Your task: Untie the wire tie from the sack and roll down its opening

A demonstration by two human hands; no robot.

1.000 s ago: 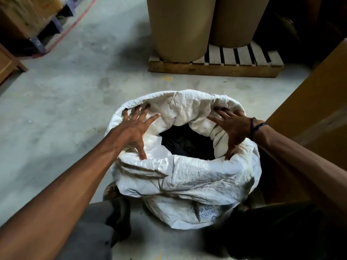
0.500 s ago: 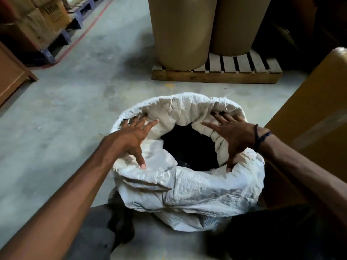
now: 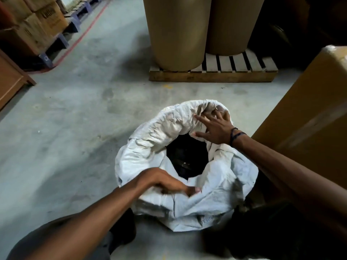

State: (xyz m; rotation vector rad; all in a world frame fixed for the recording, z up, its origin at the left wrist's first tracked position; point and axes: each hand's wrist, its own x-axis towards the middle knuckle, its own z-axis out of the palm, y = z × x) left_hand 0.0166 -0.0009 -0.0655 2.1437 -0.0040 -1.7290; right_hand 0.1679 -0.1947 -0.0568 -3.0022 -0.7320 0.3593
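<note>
A white woven sack (image 3: 221,196) stands on the concrete floor in front of me, its mouth open and its top rolled into a thick rim around dark contents. My right hand (image 3: 216,128) lies on the far right part of the rolled rim, fingers spread and pressing into the folds. My left hand (image 3: 165,182) is at the near rim, blurred, fingers curled down onto the fabric. No wire tie shows anywhere.
Two tall brown paper rolls (image 3: 176,30) stand on a wooden pallet (image 3: 212,74) behind the sack. A large wrapped brown carton (image 3: 308,117) is close on the right. Stacked boxes (image 3: 35,25) on blue racks and a wooden cabinet (image 3: 9,79) line the left.
My left hand has come off the left rim and moved to the near edge of the sack. My right hand has shifted to the far right rim. The view has tilted left.
</note>
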